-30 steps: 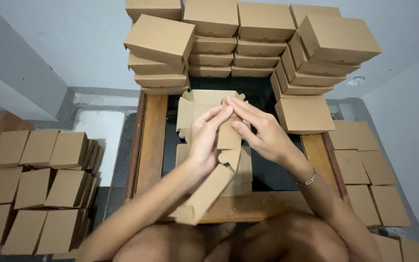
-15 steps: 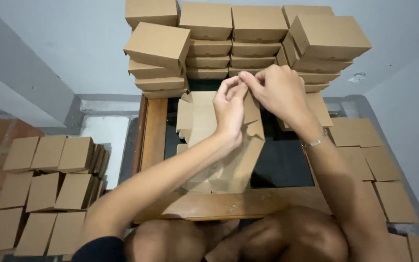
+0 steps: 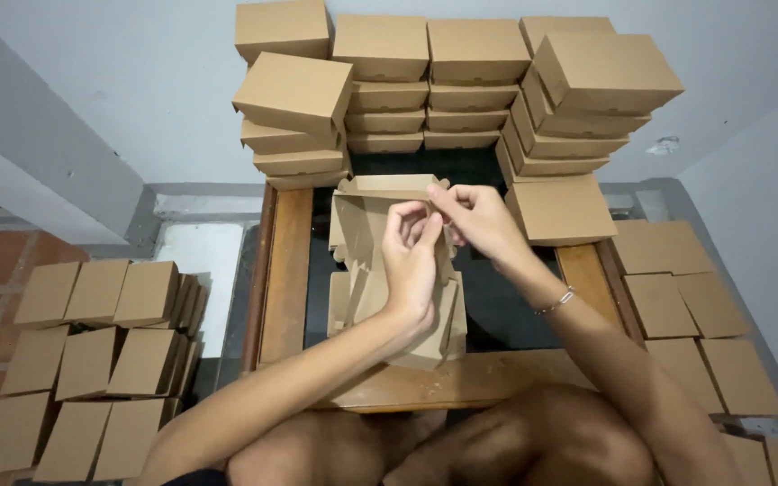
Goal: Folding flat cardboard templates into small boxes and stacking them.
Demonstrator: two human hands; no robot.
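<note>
Evidently mid-fold, the left hand [image 3: 410, 261] and right hand [image 3: 476, 219] both pinch flaps of the half-formed cardboard box [image 3: 371, 270] at the table's [image 3: 285, 270] far edge; tucking them seems next.

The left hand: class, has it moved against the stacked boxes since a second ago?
Yes. The left hand has moved up, closer to the stacked boxes.
</note>
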